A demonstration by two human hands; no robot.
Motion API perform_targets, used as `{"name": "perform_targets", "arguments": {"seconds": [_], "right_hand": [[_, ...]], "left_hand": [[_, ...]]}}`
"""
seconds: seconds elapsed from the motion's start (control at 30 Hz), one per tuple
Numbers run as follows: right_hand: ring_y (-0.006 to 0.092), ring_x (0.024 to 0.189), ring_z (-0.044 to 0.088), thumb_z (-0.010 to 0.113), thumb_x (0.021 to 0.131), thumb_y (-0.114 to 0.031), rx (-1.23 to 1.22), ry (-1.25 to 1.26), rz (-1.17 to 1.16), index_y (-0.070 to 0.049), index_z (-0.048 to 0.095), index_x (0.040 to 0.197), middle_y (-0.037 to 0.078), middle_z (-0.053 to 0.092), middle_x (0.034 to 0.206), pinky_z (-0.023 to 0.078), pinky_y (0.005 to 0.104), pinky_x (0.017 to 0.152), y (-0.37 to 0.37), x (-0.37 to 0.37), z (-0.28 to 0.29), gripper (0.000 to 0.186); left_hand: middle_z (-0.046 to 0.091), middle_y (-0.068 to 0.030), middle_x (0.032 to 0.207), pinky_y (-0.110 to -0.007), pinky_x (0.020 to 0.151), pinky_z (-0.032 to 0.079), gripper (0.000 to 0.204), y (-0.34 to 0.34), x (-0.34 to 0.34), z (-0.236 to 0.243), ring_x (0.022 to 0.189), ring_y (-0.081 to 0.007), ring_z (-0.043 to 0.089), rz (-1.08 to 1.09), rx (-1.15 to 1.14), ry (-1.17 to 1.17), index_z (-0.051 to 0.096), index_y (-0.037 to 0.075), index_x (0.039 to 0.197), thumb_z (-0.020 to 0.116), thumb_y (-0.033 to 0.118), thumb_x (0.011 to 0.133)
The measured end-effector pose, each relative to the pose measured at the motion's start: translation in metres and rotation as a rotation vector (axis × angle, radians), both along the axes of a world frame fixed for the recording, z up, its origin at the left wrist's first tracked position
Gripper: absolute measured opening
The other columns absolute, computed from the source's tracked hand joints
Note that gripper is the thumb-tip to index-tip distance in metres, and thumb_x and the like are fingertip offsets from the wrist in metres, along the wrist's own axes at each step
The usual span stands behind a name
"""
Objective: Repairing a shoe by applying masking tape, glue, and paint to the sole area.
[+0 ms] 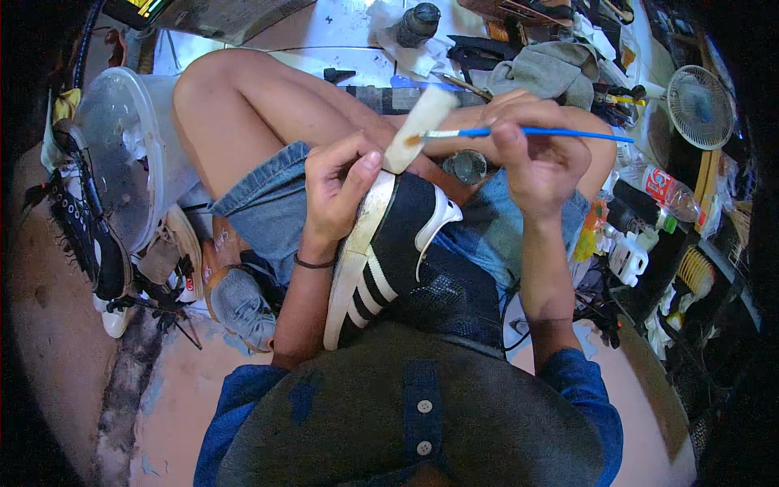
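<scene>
A black sneaker with white side stripes and a white sole edge lies on its side in my lap. My left hand pinches a pale, flat strip that stands out from the end of the sole. Whether the strip is joined to the sole, I cannot tell. In my right hand is a slim paintbrush with a blue handle, its brownish bristles against the strip's face. A small glass jar sits between my legs, just beyond the sneaker.
To my left stand a clear plastic tub, a black lace-up shoe and a grey shoe. At far right are a small fan, a plastic bottle and a white container. A grey cloth and a dark jar lie beyond my legs.
</scene>
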State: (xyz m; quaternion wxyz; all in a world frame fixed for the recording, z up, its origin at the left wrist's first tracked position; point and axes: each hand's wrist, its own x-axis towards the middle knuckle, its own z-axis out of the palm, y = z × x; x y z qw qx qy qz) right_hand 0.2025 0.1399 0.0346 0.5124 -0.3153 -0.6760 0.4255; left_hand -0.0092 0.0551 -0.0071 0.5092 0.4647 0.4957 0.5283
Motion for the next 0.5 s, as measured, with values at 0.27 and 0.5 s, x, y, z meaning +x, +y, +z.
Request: {"name": "perform_targets", "arguments": {"seconds": [0.27, 0.5], "right_hand": [[0.0143, 0.076, 0.062, 0.070, 0.086, -0.002, -0.045, -0.065, 0.087, 0.003, 0.066, 0.092, 0.007, 0.066, 0.086, 0.049, 0.0252, 0.068, -0.009, -0.004, -0.007, 0.009], [0.0107, 0.077, 0.061, 0.069, 0.090, -0.009, -0.380, 0.111, -0.089, 0.002, 0.066, 0.090, 0.005, 0.065, 0.085, 0.049, 0.0242, 0.069, -0.001, -0.007, -0.032, 0.012]], "left_hand": [[0.048, -0.0017, 0.057, -0.026, 0.050, 0.031, 0.029, 0.001, 0.000, 0.002, 0.054, -0.0067, 0.043, -0.006, -0.061, -0.035, 0.057, -0.002, 0.071, 0.058, 0.018, 0.092], [0.051, -0.0024, 0.059, -0.026, 0.050, 0.031, 0.028, 0.001, 0.001, -0.002, 0.055, -0.0069, 0.044, 0.009, -0.034, -0.087, 0.059, -0.002, 0.073, 0.057, 0.017, 0.093]]}}
